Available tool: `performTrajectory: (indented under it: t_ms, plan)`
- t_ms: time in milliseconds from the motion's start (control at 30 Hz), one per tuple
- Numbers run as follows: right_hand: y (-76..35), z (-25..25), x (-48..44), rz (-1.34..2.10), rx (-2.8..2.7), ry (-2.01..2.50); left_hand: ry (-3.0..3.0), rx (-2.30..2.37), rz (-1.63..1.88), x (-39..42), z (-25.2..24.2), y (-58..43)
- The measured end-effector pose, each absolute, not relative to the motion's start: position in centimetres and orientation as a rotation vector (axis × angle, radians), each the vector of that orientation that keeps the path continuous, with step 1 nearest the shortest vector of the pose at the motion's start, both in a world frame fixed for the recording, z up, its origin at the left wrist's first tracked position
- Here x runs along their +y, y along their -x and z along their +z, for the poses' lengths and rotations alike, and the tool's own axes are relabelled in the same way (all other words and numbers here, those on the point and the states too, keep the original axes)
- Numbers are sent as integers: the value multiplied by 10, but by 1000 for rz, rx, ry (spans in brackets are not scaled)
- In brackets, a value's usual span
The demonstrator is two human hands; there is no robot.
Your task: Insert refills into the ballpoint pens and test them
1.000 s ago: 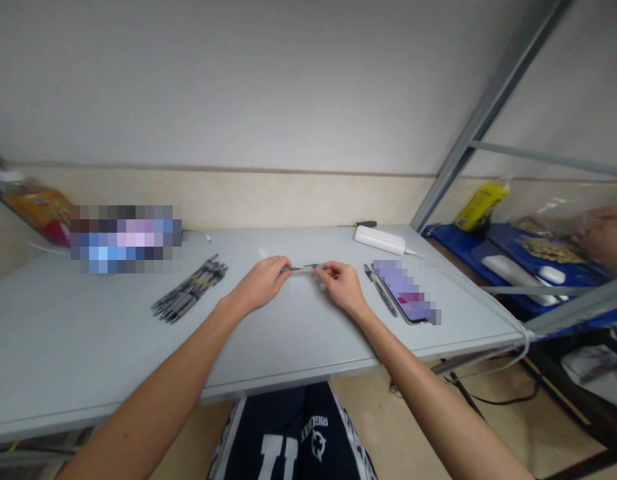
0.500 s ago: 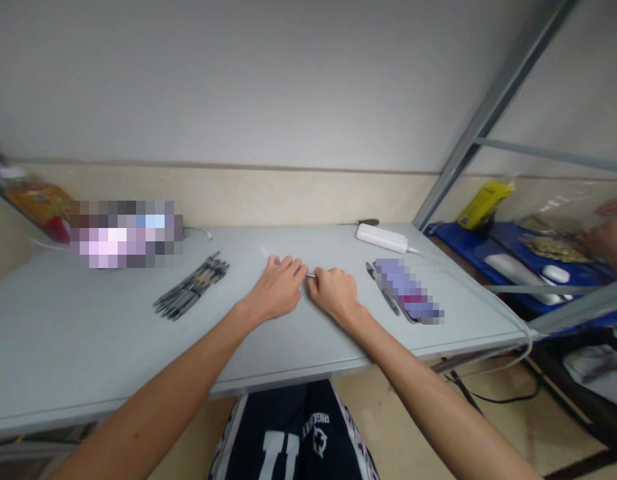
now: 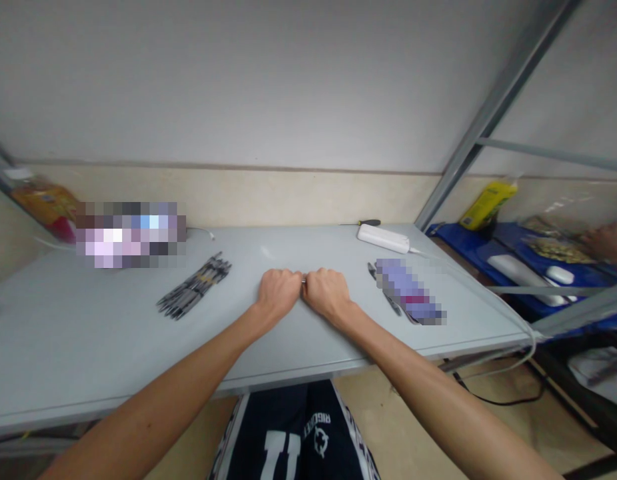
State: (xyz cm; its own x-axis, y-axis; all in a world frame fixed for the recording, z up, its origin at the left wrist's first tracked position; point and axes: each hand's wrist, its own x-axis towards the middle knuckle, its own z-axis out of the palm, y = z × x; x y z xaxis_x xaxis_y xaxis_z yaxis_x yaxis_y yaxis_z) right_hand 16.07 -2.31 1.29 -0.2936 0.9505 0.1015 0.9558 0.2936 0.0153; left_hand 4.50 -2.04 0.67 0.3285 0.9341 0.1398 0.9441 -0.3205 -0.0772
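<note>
My left hand [image 3: 280,292] and my right hand [image 3: 327,293] are both closed in fists, knuckles up, side by side at the middle of the desk. Between them a short silvery bit of a slim pen-like rod [image 3: 304,281] shows; the fists wrap around the rest. To the left lies a bundle of dark pens [image 3: 194,287] with a yellowish band around its middle. A single dark pen [image 3: 384,289] rests to the right, along the edge of a blurred purple phone-like object [image 3: 406,287].
A white power strip [image 3: 383,239] with a cable and a screwdriver [image 3: 369,223] lie at the back right of the grey desk [image 3: 113,347]. At the back left are a pixelated object [image 3: 131,237] and an orange bottle [image 3: 46,203]. Another person's hand [image 3: 611,233] appears beyond the metal frame.
My left fingers, raised and partly spread before, have curled into a fist. The hands have come closer together, and less of the silvery rod shows between them.
</note>
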Motion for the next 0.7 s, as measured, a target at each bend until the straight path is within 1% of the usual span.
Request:
performTrajectory:
  t_ms: [267, 333, 433, 533, 600, 700]
  plan:
    - [-163, 9, -15, -314, -2481, 1660, 2498, -1915, -193, -14, 5, -40]
    - [-165, 8, -12, -312, -2458, 1690, 2618, -1837, -305, -13, 4, -35]
    - [-172, 6, -7, -266, -2375, 1855, 2776, -1561, -551, -9, 5, -26]
    - [-180, 3, -4, -272, -2294, 1953, 2836, -1368, -690, -5, 5, -21]
    - [-184, 1, -3, -267, -2289, 1947, 2861, -1326, -736, -2, 4, -20]
    - [-186, -1, -5, -260, -2295, 1898, 2869, -1387, -744, 1, 3, -21]
